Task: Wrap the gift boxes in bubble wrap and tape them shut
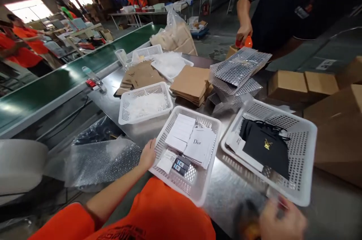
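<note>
My left hand (148,154) is closed on the left rim of a white perforated plastic basket (207,187). Inside it lie a stack of white Dior cards (199,143), blank white papers (181,128), a printed label slip (167,160) and small dark boxes (181,165). My right hand (283,219), smeared by motion, is curled with the fingers pinched, just below the near edge of a second white basket (307,172); what it holds cannot be made out. Black drawstring pouches (266,147) with a gold emblem and a white box (244,153) lie in that second basket.
Behind the baskets stand flat brown cardboard (190,83), bubble-wrap pouches (240,66) and another white basket (145,104). A green conveyor (70,68) runs along the left. Across the table a co-worker's hand (244,34) holds an orange-handled tool. Cartons (333,126) stand at right.
</note>
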Action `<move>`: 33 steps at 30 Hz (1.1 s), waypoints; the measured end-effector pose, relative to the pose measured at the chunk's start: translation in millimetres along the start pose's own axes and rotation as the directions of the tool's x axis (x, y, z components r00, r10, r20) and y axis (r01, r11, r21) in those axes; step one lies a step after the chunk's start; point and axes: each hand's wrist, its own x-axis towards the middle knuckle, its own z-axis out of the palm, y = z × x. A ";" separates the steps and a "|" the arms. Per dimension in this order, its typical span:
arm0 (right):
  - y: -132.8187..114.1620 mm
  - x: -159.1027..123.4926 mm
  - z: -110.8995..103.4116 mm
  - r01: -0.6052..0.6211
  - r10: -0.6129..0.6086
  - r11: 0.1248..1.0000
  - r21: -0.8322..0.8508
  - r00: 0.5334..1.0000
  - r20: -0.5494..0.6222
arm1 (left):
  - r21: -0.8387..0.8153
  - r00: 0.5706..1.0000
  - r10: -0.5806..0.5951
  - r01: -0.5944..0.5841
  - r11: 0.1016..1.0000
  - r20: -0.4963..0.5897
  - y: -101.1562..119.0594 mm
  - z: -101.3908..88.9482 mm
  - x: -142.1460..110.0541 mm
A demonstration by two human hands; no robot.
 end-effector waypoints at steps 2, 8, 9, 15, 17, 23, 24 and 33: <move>-42.1 -25.2 53.5 0.279 -0.274 0.960 -0.002 0.943 0.190 | 0.101 0.985 0.168 -0.172 0.980 0.047 17.6 2.2 -2.0; -130.9 -81.5 195.1 0.666 -0.282 0.729 -0.158 0.504 0.817 | 0.307 0.866 -0.015 -0.161 0.938 0.500 44.1 32.6 -1.1; -133.4 -85.2 206.1 0.677 -0.248 0.709 -0.198 0.502 0.829 | 0.319 0.850 -0.057 -0.133 0.938 0.523 42.2 36.7 0.7; -127.7 -94.8 221.1 0.722 -0.167 0.618 -0.311 0.507 0.846 | 0.259 0.845 -0.055 -0.100 0.961 0.532 30.4 35.3 5.0; -127.7 -95.9 221.6 0.731 -0.150 0.597 -0.331 0.507 0.849 | 0.230 0.863 -0.041 -0.089 0.969 0.504 30.3 27.0 3.8; -129.7 -91.0 216.3 0.742 -0.167 0.608 -0.284 0.469 0.867 | -0.193 0.878 0.052 0.046 0.980 0.476 7.5 -5.1 5.0; -129.4 -89.6 212.7 0.711 -0.186 0.654 -0.259 0.482 0.856 | -0.309 0.861 0.037 0.142 0.940 0.507 0.3 -10.4 5.4; -112.6 -73.4 123.6 -0.573 0.132 0.709 0.411 0.680 0.721 | -0.662 0.622 0.243 0.734 0.151 0.744 -28.0 -48.6 -1.5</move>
